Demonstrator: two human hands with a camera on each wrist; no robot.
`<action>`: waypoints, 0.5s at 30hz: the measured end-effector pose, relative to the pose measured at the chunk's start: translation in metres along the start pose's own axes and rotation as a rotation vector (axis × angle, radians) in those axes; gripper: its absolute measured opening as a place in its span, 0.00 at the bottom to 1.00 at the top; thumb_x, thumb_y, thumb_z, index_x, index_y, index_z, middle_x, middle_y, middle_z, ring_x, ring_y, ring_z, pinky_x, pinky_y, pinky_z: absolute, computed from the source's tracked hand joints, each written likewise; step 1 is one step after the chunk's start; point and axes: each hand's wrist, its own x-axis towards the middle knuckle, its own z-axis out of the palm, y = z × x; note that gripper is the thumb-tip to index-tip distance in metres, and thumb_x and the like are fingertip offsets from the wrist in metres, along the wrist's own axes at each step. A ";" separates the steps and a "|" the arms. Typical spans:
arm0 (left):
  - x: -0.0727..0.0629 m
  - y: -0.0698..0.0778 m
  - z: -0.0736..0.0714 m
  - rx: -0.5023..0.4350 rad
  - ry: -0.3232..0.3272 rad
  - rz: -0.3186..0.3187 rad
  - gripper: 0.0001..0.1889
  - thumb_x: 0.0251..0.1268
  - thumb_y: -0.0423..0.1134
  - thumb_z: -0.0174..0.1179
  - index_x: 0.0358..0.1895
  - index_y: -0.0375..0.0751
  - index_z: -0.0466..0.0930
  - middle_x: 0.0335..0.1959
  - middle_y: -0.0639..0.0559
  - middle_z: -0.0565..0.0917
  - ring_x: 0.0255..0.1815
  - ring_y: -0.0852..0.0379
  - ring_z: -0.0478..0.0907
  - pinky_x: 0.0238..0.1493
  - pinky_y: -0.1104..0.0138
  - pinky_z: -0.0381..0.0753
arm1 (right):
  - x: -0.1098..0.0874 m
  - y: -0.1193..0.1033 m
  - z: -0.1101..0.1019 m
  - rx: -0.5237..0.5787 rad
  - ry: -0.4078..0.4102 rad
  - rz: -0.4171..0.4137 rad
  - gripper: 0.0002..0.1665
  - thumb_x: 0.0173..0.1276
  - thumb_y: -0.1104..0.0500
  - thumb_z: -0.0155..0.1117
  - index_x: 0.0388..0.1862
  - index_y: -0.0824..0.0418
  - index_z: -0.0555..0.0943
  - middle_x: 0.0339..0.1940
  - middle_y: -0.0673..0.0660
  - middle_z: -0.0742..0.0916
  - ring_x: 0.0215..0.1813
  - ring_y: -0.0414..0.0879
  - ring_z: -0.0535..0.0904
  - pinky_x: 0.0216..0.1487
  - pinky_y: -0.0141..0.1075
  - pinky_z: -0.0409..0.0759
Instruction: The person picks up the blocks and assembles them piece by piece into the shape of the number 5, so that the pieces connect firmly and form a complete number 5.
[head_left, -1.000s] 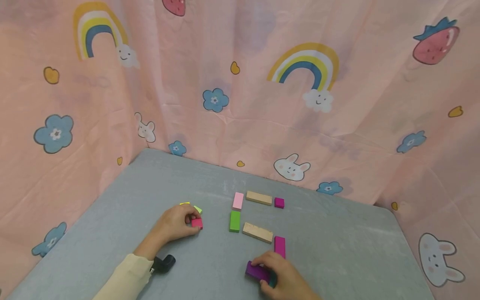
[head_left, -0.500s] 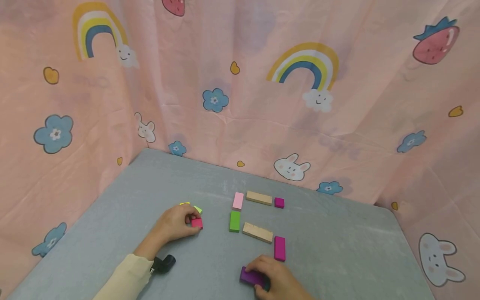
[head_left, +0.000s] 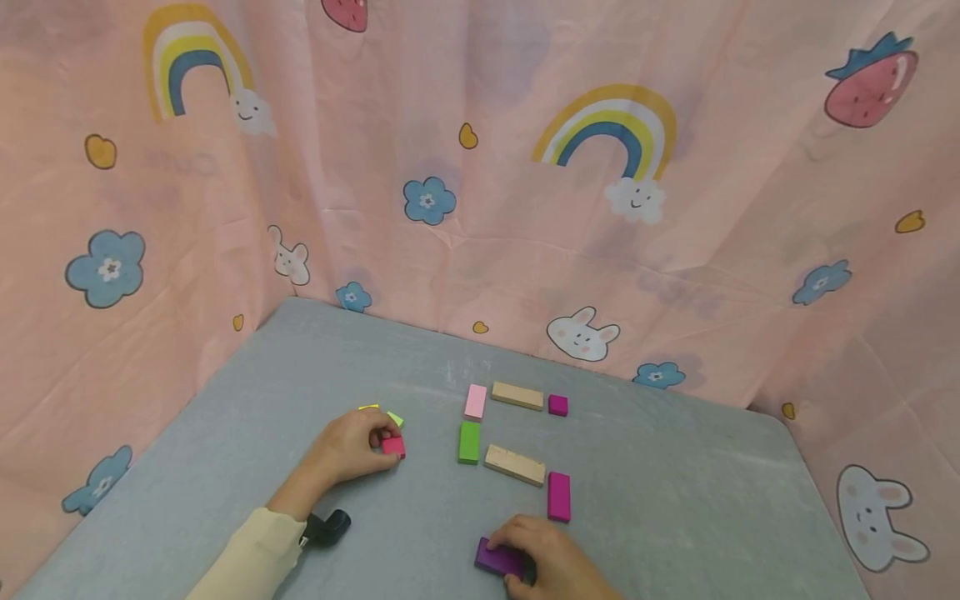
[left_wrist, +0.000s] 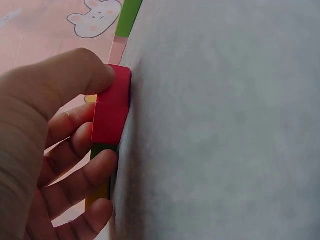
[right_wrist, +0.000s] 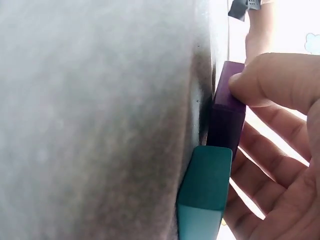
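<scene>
My left hand (head_left: pixel 348 446) pinches a red block (head_left: pixel 393 447) between thumb and fingers at the left of the table. Just behind it lie a yellow block (head_left: pixel 369 407) and a light green block (head_left: pixel 395 419), both partly hidden by the hand. Near the front edge, my right hand (head_left: pixel 555 560) holds a purple block (head_left: pixel 495 558) by its sides, thumb on one face in the right wrist view. A teal block (right_wrist: pixel 205 182) lies end to end with the purple one there; in the head view the hand covers most of it.
On the grey table (head_left: pixel 675 500), a pink block (head_left: pixel 475 402) and a green block (head_left: pixel 468 442) form a column. Right of them lie two wooden blocks (head_left: pixel 515 464), a small magenta block (head_left: pixel 558 405) and a longer magenta block (head_left: pixel 558 497). A printed pink curtain (head_left: pixel 375 125) surrounds the table.
My right hand has slid left and slightly toward the front edge with the purple block, uncovering the longer magenta block. The left hand and red block stay in place.
</scene>
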 end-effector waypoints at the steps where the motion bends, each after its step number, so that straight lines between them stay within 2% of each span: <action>1: 0.000 0.000 0.000 -0.001 0.000 0.000 0.10 0.43 0.44 0.73 0.31 0.55 0.83 0.24 0.62 0.76 0.27 0.65 0.71 0.30 0.74 0.71 | 0.000 0.000 0.000 0.001 -0.001 -0.001 0.17 0.59 0.55 0.69 0.48 0.46 0.81 0.46 0.40 0.84 0.46 0.30 0.76 0.48 0.30 0.79; 9: 0.000 -0.001 0.001 -0.007 0.008 0.003 0.10 0.43 0.44 0.73 0.31 0.54 0.83 0.24 0.62 0.76 0.27 0.65 0.71 0.29 0.74 0.71 | -0.002 0.001 0.002 0.001 0.008 -0.065 0.18 0.58 0.58 0.70 0.48 0.48 0.81 0.46 0.42 0.84 0.46 0.30 0.77 0.46 0.30 0.79; 15: 0.001 -0.002 0.002 -0.011 0.013 0.010 0.11 0.43 0.44 0.73 0.31 0.54 0.83 0.24 0.62 0.76 0.27 0.66 0.71 0.29 0.74 0.72 | -0.002 -0.001 0.002 0.023 -0.019 -0.045 0.19 0.59 0.58 0.70 0.49 0.47 0.80 0.47 0.41 0.84 0.46 0.30 0.77 0.46 0.28 0.79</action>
